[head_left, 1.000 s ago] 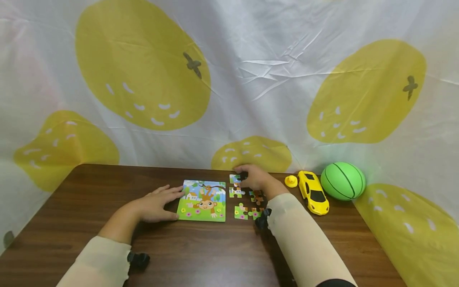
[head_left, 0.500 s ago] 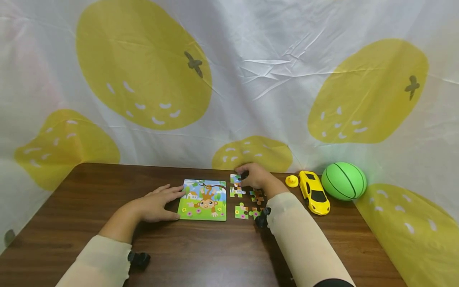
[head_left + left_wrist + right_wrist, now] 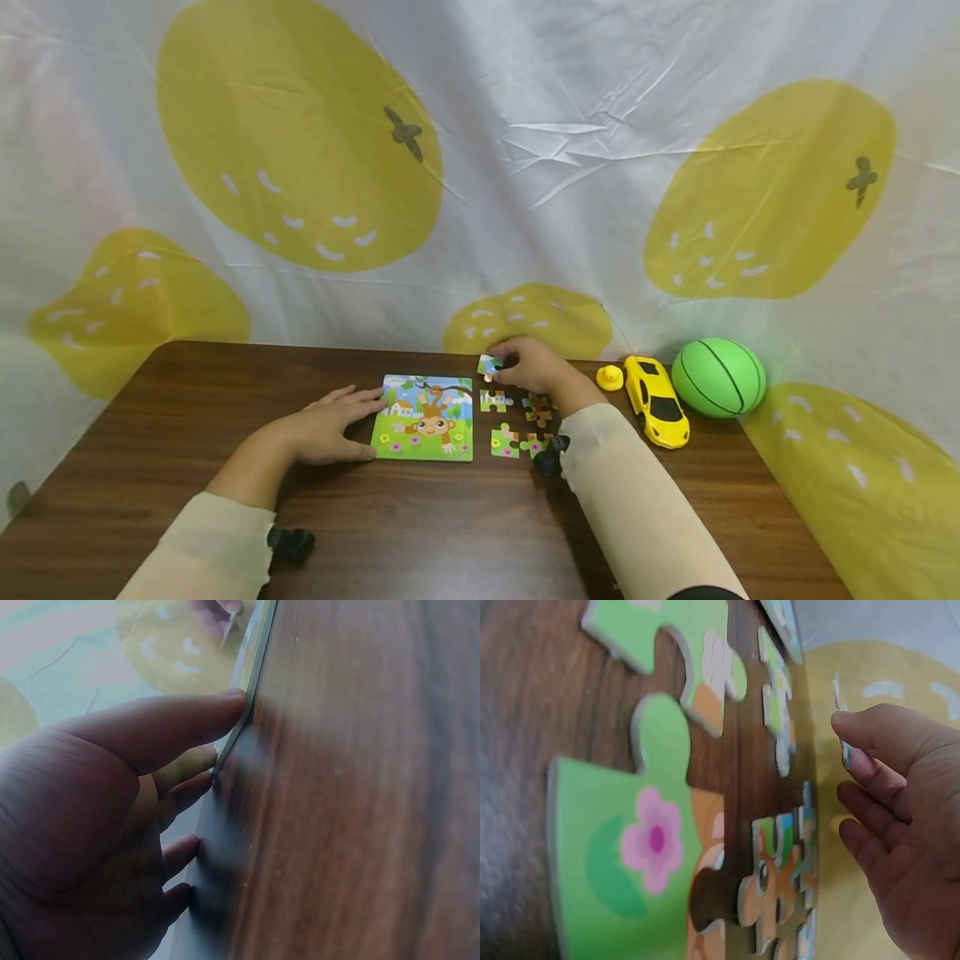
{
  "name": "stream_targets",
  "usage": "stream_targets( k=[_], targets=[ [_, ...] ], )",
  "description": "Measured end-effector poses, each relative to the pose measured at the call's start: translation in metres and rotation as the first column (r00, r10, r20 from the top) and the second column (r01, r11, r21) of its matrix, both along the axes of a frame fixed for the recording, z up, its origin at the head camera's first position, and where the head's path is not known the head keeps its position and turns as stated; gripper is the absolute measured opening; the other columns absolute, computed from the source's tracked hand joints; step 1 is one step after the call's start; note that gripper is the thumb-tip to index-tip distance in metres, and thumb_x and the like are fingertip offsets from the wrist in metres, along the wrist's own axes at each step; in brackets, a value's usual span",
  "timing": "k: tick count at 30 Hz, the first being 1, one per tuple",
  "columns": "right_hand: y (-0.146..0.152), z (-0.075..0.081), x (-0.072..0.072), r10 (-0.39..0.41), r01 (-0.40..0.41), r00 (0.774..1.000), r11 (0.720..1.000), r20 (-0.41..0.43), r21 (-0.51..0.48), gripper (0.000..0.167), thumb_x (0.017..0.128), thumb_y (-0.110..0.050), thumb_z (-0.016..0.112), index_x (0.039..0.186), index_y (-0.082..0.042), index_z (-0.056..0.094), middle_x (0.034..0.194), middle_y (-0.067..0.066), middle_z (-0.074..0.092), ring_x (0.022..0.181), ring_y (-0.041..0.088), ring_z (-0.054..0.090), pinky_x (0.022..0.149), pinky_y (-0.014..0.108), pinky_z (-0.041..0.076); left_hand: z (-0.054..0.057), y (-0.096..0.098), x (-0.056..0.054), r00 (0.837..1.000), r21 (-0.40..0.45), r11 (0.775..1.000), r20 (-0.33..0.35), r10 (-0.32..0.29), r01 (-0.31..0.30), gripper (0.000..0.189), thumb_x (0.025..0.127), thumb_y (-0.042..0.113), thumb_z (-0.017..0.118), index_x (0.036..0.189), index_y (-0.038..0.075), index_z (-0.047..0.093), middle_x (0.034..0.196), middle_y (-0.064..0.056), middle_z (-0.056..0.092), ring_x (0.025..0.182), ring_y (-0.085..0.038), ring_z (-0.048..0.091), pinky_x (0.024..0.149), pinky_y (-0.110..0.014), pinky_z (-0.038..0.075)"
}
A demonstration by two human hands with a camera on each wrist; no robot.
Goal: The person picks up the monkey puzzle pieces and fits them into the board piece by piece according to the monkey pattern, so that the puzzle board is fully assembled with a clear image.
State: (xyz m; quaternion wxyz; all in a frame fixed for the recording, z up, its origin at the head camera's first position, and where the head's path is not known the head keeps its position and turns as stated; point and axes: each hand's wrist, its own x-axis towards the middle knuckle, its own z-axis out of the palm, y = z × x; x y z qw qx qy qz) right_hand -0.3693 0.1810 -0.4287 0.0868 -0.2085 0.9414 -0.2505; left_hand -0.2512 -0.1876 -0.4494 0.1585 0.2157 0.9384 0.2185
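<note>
A square monkey picture puzzle board (image 3: 429, 421) lies flat on the brown table. My left hand (image 3: 326, 429) rests at its left side, fingers spread, with thumb and fingertips touching the edge; the left wrist view shows the thumb on the board's rim. Right of the board, my right hand (image 3: 534, 368) pinches a blue jigsaw piece (image 3: 489, 365) between thumb and finger. The right wrist view shows this piece (image 3: 842, 724) edge-on, lifted off the table. Below that hand lie several loose jigsaw pieces, including a house piece (image 3: 492, 402) and a green flower piece (image 3: 504, 443), partly hidden by the right wrist.
Toward the right back of the table (image 3: 420, 533) are a small yellow duck (image 3: 610, 378), a yellow toy car (image 3: 656, 403) and a green ball (image 3: 718, 378). A white curtain (image 3: 525, 208) with yellow fruit prints hangs right behind the table's back edge.
My right hand has lifted the blue jigsaw piece, which now sits tilted and slightly farther back, apart from the house piece. My left hand and the board have stayed put.
</note>
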Motion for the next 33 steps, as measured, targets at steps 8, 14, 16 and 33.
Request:
stream_targets(
  k=[8, 14, 16, 33],
  targets=[
    [-0.021, 0.009, 0.013, 0.085, -0.087, 0.994, 0.996, -0.074, -0.027, 0.047, 0.098, -0.025, 0.078, 0.143, -0.014, 0.07, 0.146, 0.01, 0.068, 0.136, 0.031, 0.064, 0.112, 0.05, 0.054, 0.004, 0.001, 0.002, 1.0, 0.004, 1.0, -0.003, -0.002, 0.002, 0.087, 0.096, 0.052, 0.075, 0.168, 0.022, 0.038, 0.18, -0.003, 0.025, 0.167, -0.048, 0.011, 0.125, -0.081, 0.014],
    [-0.044, 0.008, 0.018, 0.12, -0.124, 0.991, 0.989, -0.052, -0.08, 0.046, 0.099, -0.024, 0.078, 0.142, -0.013, 0.07, 0.142, 0.009, 0.07, 0.13, 0.028, 0.067, 0.109, 0.047, 0.057, 0.004, 0.001, 0.002, 1.0, 0.01, 1.0, -0.009, -0.008, 0.008, 0.087, 0.096, 0.052, 0.075, 0.168, 0.021, 0.038, 0.18, -0.004, 0.026, 0.166, -0.049, 0.012, 0.125, -0.081, 0.014],
    [-0.052, 0.007, 0.02, 0.129, -0.132, 0.991, 0.987, -0.036, -0.095, 0.046, 0.099, -0.023, 0.077, 0.143, -0.013, 0.07, 0.143, 0.009, 0.07, 0.133, 0.028, 0.066, 0.11, 0.047, 0.056, 0.004, 0.001, 0.002, 1.0, 0.008, 1.0, -0.013, -0.015, 0.015, 0.087, 0.096, 0.053, 0.075, 0.168, 0.02, 0.038, 0.18, -0.006, 0.026, 0.166, -0.05, 0.012, 0.125, -0.081, 0.015],
    [-0.104, -0.011, 0.026, 0.153, -0.134, 0.982, 0.977, 0.11, -0.164, 0.047, 0.1, -0.025, 0.078, 0.145, -0.016, 0.068, 0.147, 0.007, 0.065, 0.124, 0.025, 0.068, 0.101, 0.042, 0.06, -0.004, 0.0, -0.001, 1.0, 0.002, 1.0, 0.002, -0.011, 0.011, 0.088, 0.096, 0.056, 0.073, 0.169, 0.023, 0.037, 0.181, -0.002, 0.024, 0.167, -0.048, 0.011, 0.125, -0.081, 0.015]
  ],
)
